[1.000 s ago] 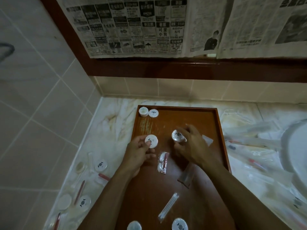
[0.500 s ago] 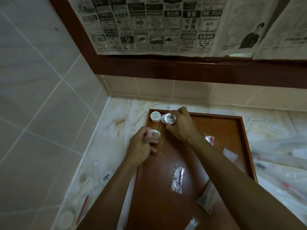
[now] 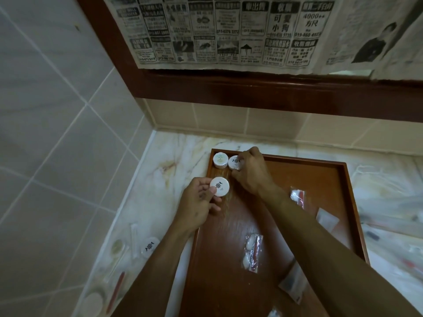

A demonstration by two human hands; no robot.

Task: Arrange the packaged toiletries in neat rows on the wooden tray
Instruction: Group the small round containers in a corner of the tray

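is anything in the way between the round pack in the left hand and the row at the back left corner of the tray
Partly. The left hand holds a round pack near the two packs in the tray's back corner. The right hand grips the second pack and covers the next spot in the row.

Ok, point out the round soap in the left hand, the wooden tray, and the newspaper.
Round soap (image 3: 219, 186): head view, centre of its printed top.
Wooden tray (image 3: 297, 159): head view, far rim.
Newspaper (image 3: 229, 30): head view, middle of the printed sheet.
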